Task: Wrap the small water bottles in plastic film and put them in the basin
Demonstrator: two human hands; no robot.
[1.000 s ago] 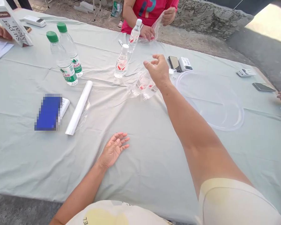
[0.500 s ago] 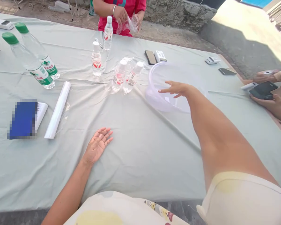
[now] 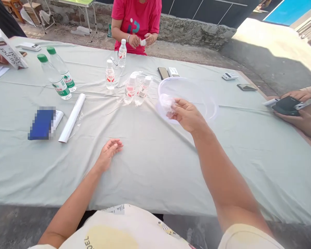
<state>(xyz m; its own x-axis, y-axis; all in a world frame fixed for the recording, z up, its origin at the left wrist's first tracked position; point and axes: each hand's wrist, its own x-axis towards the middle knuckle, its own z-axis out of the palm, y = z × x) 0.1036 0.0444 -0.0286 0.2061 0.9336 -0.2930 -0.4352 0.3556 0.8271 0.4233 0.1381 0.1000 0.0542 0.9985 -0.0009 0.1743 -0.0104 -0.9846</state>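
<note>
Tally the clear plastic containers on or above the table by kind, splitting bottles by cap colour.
Green-cap bottles: 2
White-cap bottles: 4
Clear bowl, held at its rim by the right hand: 1
Total: 7

Pixel-blurred blue block, face unreadable

large round clear plastic bowl is seen glossy and smooth | pale green desk cloth is seen matt and creased | small clear plastic bottles are seen glossy
</note>
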